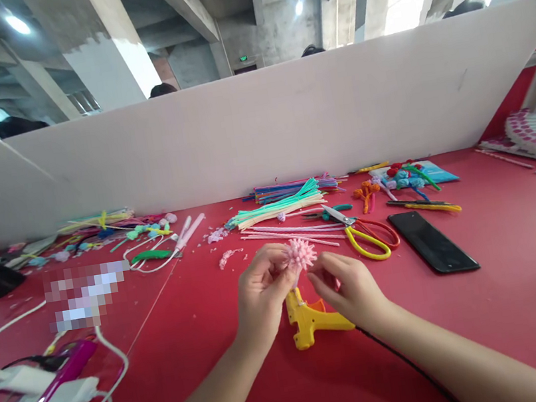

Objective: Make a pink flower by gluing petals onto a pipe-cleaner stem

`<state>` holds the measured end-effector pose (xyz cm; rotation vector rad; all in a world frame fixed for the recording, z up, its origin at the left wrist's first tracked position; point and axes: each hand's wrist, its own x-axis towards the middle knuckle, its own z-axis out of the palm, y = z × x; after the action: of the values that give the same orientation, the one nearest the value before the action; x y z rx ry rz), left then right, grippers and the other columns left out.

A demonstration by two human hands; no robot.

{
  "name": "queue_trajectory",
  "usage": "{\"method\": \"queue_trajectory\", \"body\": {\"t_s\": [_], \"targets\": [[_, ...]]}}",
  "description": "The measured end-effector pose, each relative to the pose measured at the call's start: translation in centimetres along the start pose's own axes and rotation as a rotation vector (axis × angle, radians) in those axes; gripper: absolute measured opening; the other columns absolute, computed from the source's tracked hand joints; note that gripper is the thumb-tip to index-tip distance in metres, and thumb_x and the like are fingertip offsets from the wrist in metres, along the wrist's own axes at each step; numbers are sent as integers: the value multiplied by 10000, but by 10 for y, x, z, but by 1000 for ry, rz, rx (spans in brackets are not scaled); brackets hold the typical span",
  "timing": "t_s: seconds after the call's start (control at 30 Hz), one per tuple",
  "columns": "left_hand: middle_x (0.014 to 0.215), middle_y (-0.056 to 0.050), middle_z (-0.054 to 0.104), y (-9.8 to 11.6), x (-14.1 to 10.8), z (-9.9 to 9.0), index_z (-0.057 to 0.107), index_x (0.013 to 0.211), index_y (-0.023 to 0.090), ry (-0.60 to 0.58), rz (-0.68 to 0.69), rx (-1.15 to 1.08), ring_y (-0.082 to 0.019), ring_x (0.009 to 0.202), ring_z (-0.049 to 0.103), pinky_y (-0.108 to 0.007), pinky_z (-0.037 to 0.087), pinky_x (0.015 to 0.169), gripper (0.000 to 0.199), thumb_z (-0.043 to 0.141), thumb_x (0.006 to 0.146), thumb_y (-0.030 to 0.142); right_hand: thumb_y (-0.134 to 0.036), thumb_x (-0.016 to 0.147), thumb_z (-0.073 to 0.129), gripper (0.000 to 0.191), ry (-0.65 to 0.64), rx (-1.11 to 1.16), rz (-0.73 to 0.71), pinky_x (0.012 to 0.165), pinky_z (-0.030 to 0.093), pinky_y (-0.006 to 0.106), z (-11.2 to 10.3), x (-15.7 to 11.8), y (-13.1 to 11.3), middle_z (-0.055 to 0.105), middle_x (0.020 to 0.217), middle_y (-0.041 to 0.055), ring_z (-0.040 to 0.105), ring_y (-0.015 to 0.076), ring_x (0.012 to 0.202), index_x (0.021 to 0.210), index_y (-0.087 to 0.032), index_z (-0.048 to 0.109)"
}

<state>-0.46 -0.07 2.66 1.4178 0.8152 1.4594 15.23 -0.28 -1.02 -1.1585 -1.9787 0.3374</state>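
Observation:
A spiky pink pipe-cleaner flower (301,253) is pinched in my left hand (266,283), held above the red table with its tips spread outward. My right hand (349,284) is at the flower's right edge, its fingers curled together; what they hold, if anything, is hidden. Under both hands lies a yellow hot glue gun (311,321), its nozzle end partly covered and its black cord running beneath my right forearm. Just beyond, several pink pipe cleaners (298,233) lie flat beside scissors with red and yellow handles (370,249).
A black phone (434,242) lies right of the scissors. Bundled pipe cleaners (279,207) and green-handled pliers (337,211) are at the back, before a white partition (238,138). To the left are a purple power strip (56,384), white cables and a white-and-pink curling-iron-like tool (187,233).

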Motion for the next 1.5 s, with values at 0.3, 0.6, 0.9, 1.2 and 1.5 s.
{"method": "queue_trajectory", "body": {"t_s": [0.3,0.6,0.9,1.2,1.5], "targets": [[708,23,577,-9,16,-23,645,847,216,-51,78,74,-81,527,532,-192,441,466,47,649,802,226,-171,806,496,136,-309,-326,202,536,309,233,-26,24,35,674,733,40,586,149,624,778,-186,628],[723,7,593,-32,25,-18,631,785,177,-41,35,50,-108,583,572,-236,500,577,70,674,770,230,-98,727,587,132,-579,-467,208,523,316,238,-33,20,52,680,768,75,638,184,691,807,-162,670],[678,10,601,-40,12,-22,624,795,182,16,-70,28,-120,579,574,-253,505,584,116,693,748,262,-100,848,463,180,-466,-280,30,597,380,257,-16,1,51,610,806,69,578,151,687,741,-162,593],[629,30,570,-32,1,-7,603,761,180,59,-137,100,-99,549,551,-228,478,573,113,688,762,255,-178,844,501,39,-112,360,186,662,477,247,-30,-5,11,615,747,-11,599,118,686,826,-206,520],[681,19,616,-35,-12,2,631,794,207,65,-103,131,-115,588,575,-226,489,584,84,690,764,260,-271,721,726,261,-114,1277,587,680,544,245,-20,-9,-14,683,738,-22,687,119,654,886,-185,543]]}}
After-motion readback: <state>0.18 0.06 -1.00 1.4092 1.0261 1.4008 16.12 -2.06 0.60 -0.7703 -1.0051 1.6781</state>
